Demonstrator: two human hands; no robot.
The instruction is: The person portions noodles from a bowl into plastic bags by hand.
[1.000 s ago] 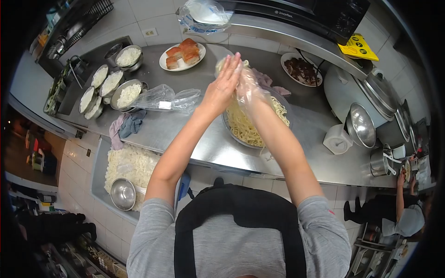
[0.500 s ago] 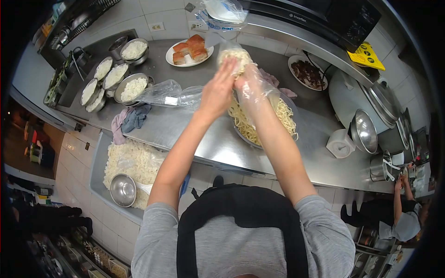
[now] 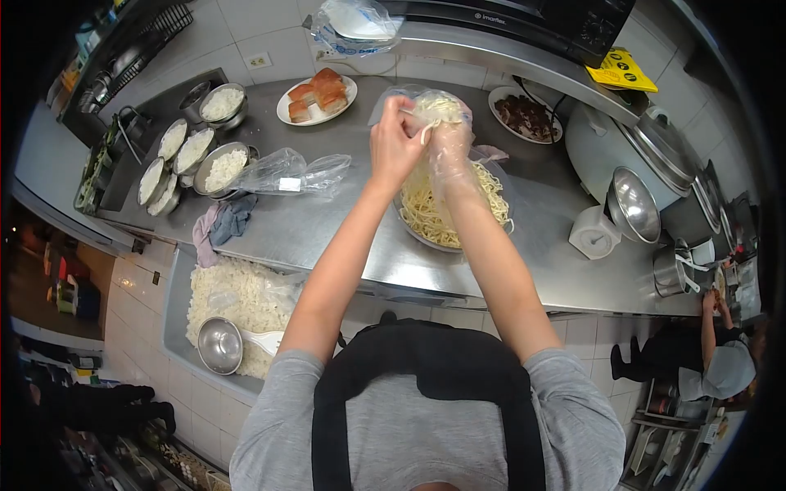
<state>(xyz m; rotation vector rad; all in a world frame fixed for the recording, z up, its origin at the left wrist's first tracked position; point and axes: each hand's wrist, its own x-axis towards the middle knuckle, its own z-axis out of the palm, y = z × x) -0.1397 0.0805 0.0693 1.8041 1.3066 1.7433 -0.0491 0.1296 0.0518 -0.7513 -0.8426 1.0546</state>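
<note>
Noodles, a pale clump, sit up in the plastic-gloved right hand of a kitchen worker in a grey shirt and black apron straps, raised over the far side of a steel counter. The gloved fingers are hidden behind the clump, so how far they close cannot be told. The bare left hand is half curled at the clump's near left edge, fingertips drawn toward the thumb; whether it grips a strand or clear plastic cannot be told.

Just below the hands, a wide bowl holds more loose noodles, with a pinkish cloth behind it. To the left lies a clear plastic bag, beside bowls of white rice; farther back, browned pieces rest on a white plate. To the right are a plate of dark meat, a white scale and a tilted metal bowl. Below the counter, at left, a metal bowl with a white handle lies on rice in a grey bin. Another person works at far right.
</note>
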